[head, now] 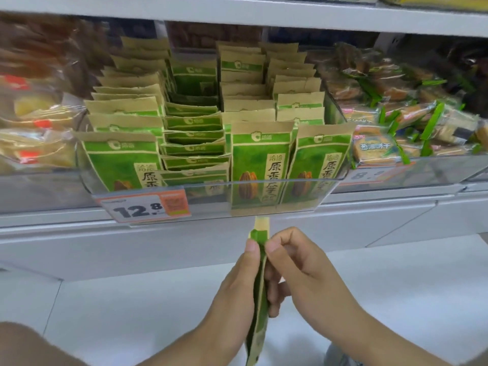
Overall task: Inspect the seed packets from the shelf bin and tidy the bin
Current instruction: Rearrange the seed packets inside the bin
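Observation:
A clear plastic shelf bin (264, 199) holds several green and tan seed packets (260, 165) standing in rows, with flatter packets stacked in the second row from the left (194, 149). Below the bin's front edge I hold one seed packet (260, 294) edge-on and upright between both hands. My left hand (232, 291) grips its left face with the thumb near the top. On the other face, my right hand (298, 270) pinches it with curled fingers.
An orange and white price tag (144, 207) reading 12.8 hangs on the bin's front left. Neighbouring bins hold yellowish snack bags (37, 143) on the left and green-wrapped biscuit packs (390, 128) on the right. A white shelf (237, 14) runs overhead. Pale floor lies below.

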`<action>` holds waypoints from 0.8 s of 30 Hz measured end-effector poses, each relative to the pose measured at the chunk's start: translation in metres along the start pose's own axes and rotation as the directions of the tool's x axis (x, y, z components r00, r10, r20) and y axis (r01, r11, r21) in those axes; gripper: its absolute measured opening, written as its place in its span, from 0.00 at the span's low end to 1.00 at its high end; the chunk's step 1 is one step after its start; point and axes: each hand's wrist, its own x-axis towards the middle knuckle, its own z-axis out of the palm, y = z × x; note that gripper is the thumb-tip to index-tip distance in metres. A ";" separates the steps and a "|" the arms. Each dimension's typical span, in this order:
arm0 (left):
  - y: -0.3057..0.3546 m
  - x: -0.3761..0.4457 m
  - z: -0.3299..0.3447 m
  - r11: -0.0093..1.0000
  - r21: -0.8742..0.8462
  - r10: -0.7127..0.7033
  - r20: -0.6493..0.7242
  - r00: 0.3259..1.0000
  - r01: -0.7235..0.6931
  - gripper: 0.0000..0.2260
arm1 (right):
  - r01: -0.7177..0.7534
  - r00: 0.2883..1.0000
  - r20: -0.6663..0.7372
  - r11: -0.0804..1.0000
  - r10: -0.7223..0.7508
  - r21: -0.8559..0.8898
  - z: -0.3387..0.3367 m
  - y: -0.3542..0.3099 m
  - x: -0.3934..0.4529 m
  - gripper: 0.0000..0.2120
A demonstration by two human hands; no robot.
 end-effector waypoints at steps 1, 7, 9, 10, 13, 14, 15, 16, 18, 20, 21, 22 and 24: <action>-0.003 0.000 -0.002 0.999 -0.033 -0.034 -0.014 0.999 0.034 0.31 | 0.015 1.000 0.024 0.996 -0.013 -0.086 0.003 0.007 0.001 0.07; -0.019 0.011 -0.028 0.996 -0.078 -0.066 -0.183 0.981 0.053 0.39 | 0.110 0.954 0.300 0.907 0.018 -0.407 0.006 0.035 0.000 0.25; -0.023 0.015 -0.034 0.999 -0.023 -0.044 -0.219 0.975 0.040 0.40 | 0.107 0.944 0.328 0.907 0.036 -0.408 0.003 0.036 0.004 0.27; -0.025 0.016 -0.035 0.999 -0.001 -0.041 -0.233 0.972 0.042 0.40 | 0.092 0.941 0.335 0.917 0.047 -0.388 0.001 0.037 0.006 0.28; -0.032 0.019 -0.035 0.997 0.055 -0.036 -0.246 0.969 0.051 0.41 | 0.044 0.929 0.361 0.946 0.079 -0.321 -0.006 0.045 0.010 0.29; -0.032 0.019 -0.034 0.997 0.060 -0.037 -0.236 0.971 0.052 0.41 | 0.032 0.926 0.367 0.951 0.087 -0.308 -0.009 0.047 0.011 0.29; -0.031 0.020 -0.034 0.997 0.058 -0.041 -0.225 0.973 0.055 0.41 | 0.027 0.925 0.370 0.954 0.090 -0.298 -0.011 0.050 0.011 0.28; -0.031 0.022 -0.034 0.997 0.049 -0.050 -0.215 0.975 0.062 0.41 | 0.024 0.928 0.363 0.956 0.087 -0.291 -0.014 0.052 0.011 0.28; -0.029 0.026 -0.033 0.997 0.001 -0.081 -0.180 0.980 0.083 0.39 | 0.035 0.944 0.322 0.947 0.074 -0.320 -0.018 0.058 0.009 0.31; -0.029 0.029 -0.031 0.994 -0.034 -0.105 -0.098 0.990 0.102 0.36 | 0.036 0.955 0.285 0.925 0.079 -0.377 -0.020 0.061 0.005 0.39; -0.030 0.030 -0.028 0.995 -0.035 -0.098 -0.050 0.994 0.097 0.33 | 0.020 0.959 0.268 0.925 0.090 -0.380 -0.020 0.062 0.003 0.43; -0.032 0.031 -0.025 0.996 -0.034 -0.084 -0.021 0.996 0.083 0.29 | -0.003 0.965 0.242 0.933 0.097 -0.360 -0.020 0.062 0.002 0.45; -0.035 0.033 -0.021 0.998 0.023 -0.051 -0.066 0.997 0.052 0.22 | -0.045 0.985 0.149 0.954 0.093 -0.297 -0.023 0.064 0.004 0.42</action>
